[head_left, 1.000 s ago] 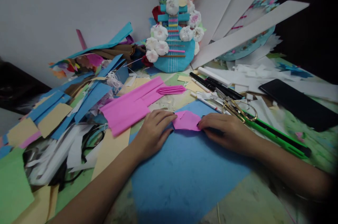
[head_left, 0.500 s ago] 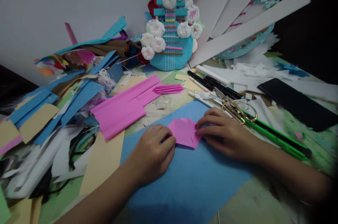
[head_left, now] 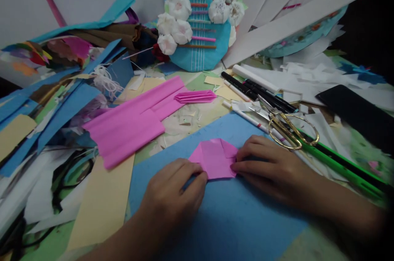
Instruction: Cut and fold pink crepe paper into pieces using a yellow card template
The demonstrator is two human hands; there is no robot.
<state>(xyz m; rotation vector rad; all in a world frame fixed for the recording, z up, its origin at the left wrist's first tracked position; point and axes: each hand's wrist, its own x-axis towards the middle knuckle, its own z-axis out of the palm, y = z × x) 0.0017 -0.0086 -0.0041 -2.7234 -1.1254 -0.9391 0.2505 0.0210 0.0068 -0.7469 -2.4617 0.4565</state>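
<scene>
A small pink piece of paper (head_left: pixel 217 158) with folded corners lies over a blue sheet (head_left: pixel 243 220). My left hand (head_left: pixel 177 187) pinches its lower left edge between thumb and fingers. On the opposite side, my right hand (head_left: pixel 267 166) grips the right edge, fingertips pressed together. Behind them rests a larger sheet of pink crepe paper (head_left: pixel 129 125), and a narrow folded pink strip (head_left: pixel 197 96) sits at its right end. Gold-handled scissors (head_left: pixel 292 129) lie just beyond my right hand, on top of a green paper cutter knife (head_left: pixel 344 166).
Several markers (head_left: pixel 243 88) lie behind the blue sheet, with a black phone (head_left: pixel 357 109) at the right. A turquoise paper guitar (head_left: pixel 203 47) with white flowers stands against the wall. Blue strips (head_left: pixel 70 117), white string (head_left: pixel 106 82) and a beige sheet (head_left: pixel 101 203) crowd the left.
The view has shifted down and closer. Both hands stay on the small pink paper; its left corner now shows pointing outward, and my left hand sits at its lower edge.
</scene>
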